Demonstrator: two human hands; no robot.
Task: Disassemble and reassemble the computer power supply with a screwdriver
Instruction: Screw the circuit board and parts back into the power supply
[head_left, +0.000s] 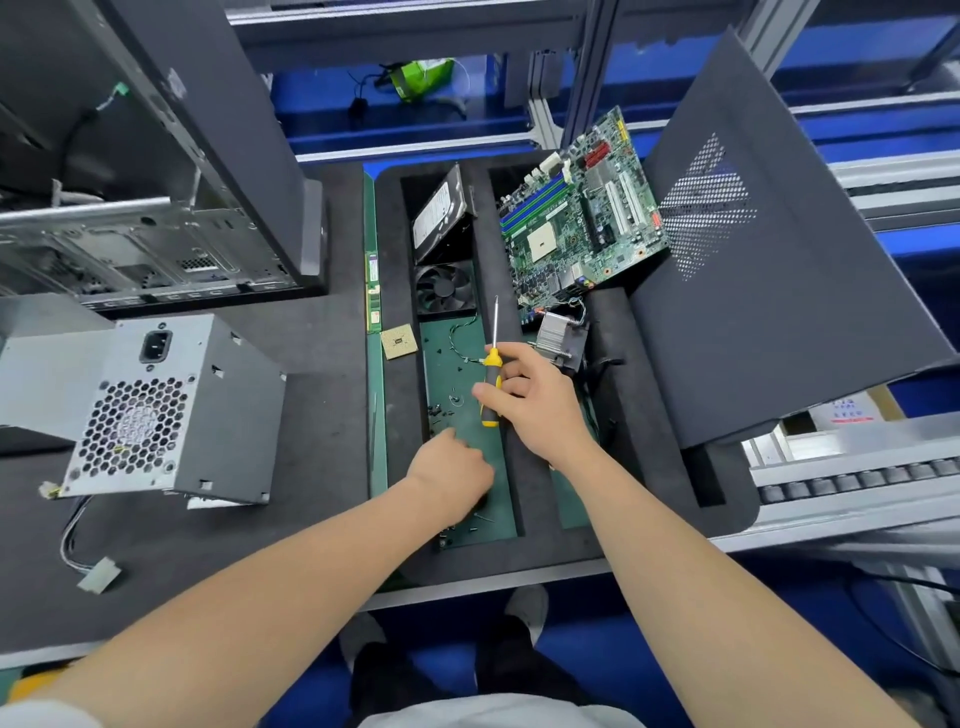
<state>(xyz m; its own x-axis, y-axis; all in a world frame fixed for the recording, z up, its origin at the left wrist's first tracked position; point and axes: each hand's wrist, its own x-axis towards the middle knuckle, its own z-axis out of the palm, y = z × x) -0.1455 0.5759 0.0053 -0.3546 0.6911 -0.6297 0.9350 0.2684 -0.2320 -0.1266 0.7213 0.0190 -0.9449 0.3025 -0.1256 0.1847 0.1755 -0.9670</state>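
1. Right hand: curled round the yellow-and-black handle of the screwdriver, above the green-floored middle compartment of the foam tray; shaft pointing away from the body, tip close to the fan.
2. Left hand: down in the same compartment, knuckles up, fingers bent downward among the loose screws; fingertips hidden, so cannot tell whether pinching anything.
3. Power supply: grey metal box on the dark mat at the left, well apart from both hands; honeycomb grille and mains socket facing the camera; wires trailing from underneath to a white connector.
4. Beyond it: opened computer case.
5. Elsewhere in the tray: hard drive tilted in the slot beyond the fan; motherboard leaning at the far end; heatsink just beside the right hand; CPU chip and memory stick along the left edge.
6. Far right: perforated side panel, propped at a slant.
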